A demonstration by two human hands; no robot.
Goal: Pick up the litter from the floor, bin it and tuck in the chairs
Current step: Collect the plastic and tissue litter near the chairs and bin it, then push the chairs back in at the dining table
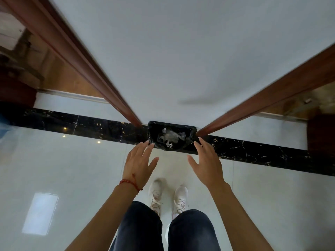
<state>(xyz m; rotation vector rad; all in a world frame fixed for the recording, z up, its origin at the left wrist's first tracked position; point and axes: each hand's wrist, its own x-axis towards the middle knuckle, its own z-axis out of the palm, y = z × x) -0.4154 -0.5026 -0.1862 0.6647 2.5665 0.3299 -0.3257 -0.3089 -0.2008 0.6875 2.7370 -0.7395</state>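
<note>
A small bin [188,130] lined with a black bag stands on the floor against a white wall, straight ahead of me. Crumpled clear and white litter [170,136] lies inside it. My left hand [138,163] hovers just in front of the bin's left rim, fingers spread and holding nothing. My right hand [206,160] hovers by the right rim, likewise open with nothing in it. Neither hand touches the bin. No chairs are in view.
Brown wooden door frames [101,78] [262,98] flank the white wall on both sides. A black marble strip [81,124] crosses the glossy white tile floor. My white shoes [168,196] stand just behind the bin. Dark red objects sit at the far left and right edges.
</note>
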